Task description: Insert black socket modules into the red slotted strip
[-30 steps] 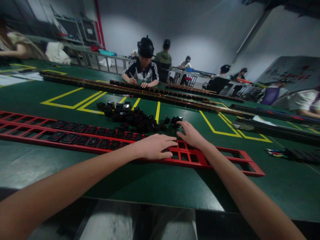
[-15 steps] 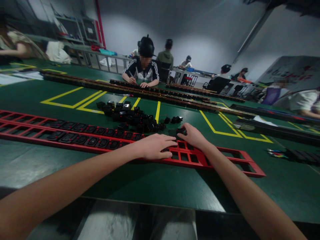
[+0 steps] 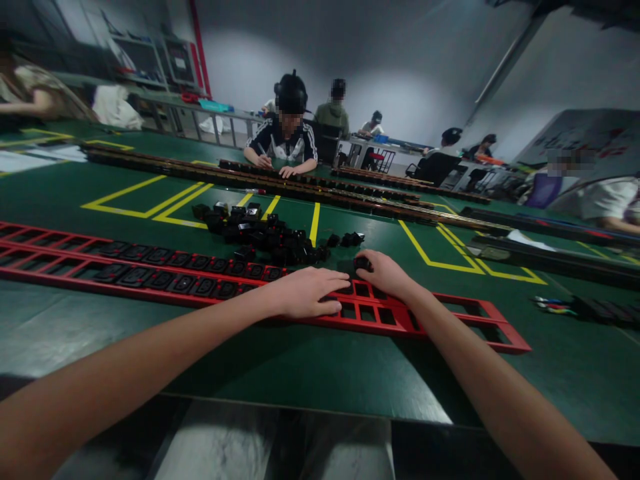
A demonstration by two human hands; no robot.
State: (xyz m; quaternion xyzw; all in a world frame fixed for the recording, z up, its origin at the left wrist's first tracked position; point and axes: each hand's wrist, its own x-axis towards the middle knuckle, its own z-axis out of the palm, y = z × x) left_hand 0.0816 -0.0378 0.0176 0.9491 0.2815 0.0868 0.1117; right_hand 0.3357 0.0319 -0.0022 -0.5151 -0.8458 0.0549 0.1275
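Note:
Two long red frames (image 3: 450, 313) with rows of slots lie side by side across the green table. Their left part is filled with black sockets (image 3: 165, 270); the slots at the right are open. My left hand (image 3: 305, 293) lies flat on the frames at the end of the filled row, fingers stretched out and pressing down. Just right of it, my right hand (image 3: 383, 273) is pinched on a small black socket (image 3: 363, 264) above the far frame. A pile of loose black sockets (image 3: 260, 233) sits right behind the frames.
Long dark strips (image 3: 300, 187) run across the far side of the green table (image 3: 310, 373), which has yellow tape lines (image 3: 430, 257). A person (image 3: 287, 140) sits opposite, writing; other people sit further back and at both sides. Small coloured items (image 3: 550, 307) lie at the right.
My right hand reached to the loose sockets, closed on one and drew it back toward the far frame. My left hand stayed flat on the frames.

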